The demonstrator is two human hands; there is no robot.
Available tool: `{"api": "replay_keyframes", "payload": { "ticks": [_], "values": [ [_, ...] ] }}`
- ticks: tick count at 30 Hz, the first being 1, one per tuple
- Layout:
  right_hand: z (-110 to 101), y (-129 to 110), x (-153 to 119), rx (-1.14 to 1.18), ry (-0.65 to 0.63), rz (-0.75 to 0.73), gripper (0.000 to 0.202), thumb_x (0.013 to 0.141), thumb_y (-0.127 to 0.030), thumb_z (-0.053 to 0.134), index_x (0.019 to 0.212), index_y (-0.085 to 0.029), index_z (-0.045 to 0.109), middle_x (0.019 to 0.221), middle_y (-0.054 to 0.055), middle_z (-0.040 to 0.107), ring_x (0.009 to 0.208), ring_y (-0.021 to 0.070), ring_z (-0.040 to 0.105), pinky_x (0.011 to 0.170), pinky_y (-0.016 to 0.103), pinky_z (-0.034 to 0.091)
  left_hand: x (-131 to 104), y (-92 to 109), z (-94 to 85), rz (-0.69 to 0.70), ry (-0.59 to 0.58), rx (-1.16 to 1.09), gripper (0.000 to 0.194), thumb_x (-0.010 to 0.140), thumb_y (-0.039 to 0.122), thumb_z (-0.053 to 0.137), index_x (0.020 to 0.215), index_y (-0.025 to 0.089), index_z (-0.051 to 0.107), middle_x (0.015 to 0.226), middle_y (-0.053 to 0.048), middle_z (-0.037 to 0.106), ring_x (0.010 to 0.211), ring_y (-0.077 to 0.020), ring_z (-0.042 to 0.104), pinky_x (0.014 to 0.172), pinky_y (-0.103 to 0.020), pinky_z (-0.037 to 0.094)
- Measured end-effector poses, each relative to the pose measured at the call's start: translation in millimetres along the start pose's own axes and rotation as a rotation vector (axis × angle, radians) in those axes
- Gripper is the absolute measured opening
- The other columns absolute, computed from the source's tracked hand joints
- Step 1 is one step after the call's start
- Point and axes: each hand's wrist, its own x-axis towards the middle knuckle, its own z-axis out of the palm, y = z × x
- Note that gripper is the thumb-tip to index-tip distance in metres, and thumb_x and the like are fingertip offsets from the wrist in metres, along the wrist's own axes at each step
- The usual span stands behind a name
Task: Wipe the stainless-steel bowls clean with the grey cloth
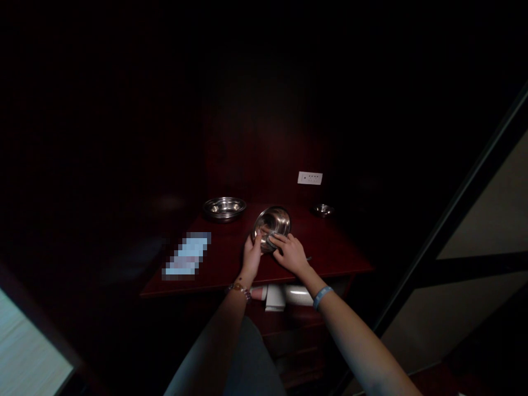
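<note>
A shiny metal bowl [277,220] is tilted toward me above the dark red table [223,258]. My left hand [251,257] grips its lower left rim, thumb on the inside. My right hand [291,254] reaches into the lower right of the bowl, its fingers pressed on a small greyish piece [271,240] against the inner wall. What that piece is cannot be made out. A wider metal dish [225,209] stands at the back left of the table, and a small metal bowl [323,210] at the back right.
A blurred-out light blue flat item [187,256] lies at the table's left side. On the back wall is a white socket panel [309,178]. Below the tabletop sit a white box [275,297], a pink item [258,292] and a pale roll-like object [299,295].
</note>
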Motion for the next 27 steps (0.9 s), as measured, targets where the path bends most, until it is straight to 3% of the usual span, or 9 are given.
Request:
{"api": "replay_keyframes", "payload": {
  "ticks": [6,15,21,27],
  "values": [
    [-0.8,1.4,0.4,0.091,-0.014,-0.144,0.058,0.084,-0.030,0.060,0.141,-0.030,0.050,0.142,-0.001,0.056,0.115,0.0229,0.054,0.099,0.035,0.043,1.0,0.7,0.0,-0.034,0.009,-0.032,0.060,0.077,0.063,0.062,0.113,0.015,0.060,0.106,-0.014,0.071,0.088,-0.0207,0.070,0.067,-0.027,0.057],
    [-0.8,1.9,3.1,0.074,-0.043,-0.156,0.053,0.090,-0.028,0.058,0.142,-0.032,0.048,0.140,0.001,0.057,0.115,0.0202,0.055,0.098,0.035,0.042,0.2,2.6,0.0,-0.042,0.021,-0.023,0.064,0.077,0.067,0.059,0.113,0.015,0.062,0.102,-0.013,0.072,0.086,-0.0209,0.071,0.065,-0.027,0.055],
    [-4.8,0.5,-0.2,-0.041,0.001,-0.026,0.054,0.089,-0.024,0.061,0.140,-0.037,0.048,0.141,-0.001,0.056,0.114,0.0250,0.051,0.093,0.039,0.043,-2.6,7.0,1.4,-0.062,0.052,-0.040,0.060,0.080,0.066,0.057,0.115,0.017,0.062,0.104,-0.013,0.072,0.087,-0.0216,0.071,0.068,-0.030,0.057],
    [-3.2,1.2,-2.2,-0.084,0.046,0.057,0.054,0.088,-0.021,0.061,0.139,-0.036,0.048,0.143,0.000,0.053,0.115,0.0267,0.049,0.094,0.042,0.041,-7.8,14.9,4.6,-0.041,0.008,-0.046,0.055,0.082,0.061,0.058,0.115,0.017,0.062,0.105,-0.013,0.072,0.091,-0.0225,0.070,0.074,-0.033,0.058]
  ]
}}
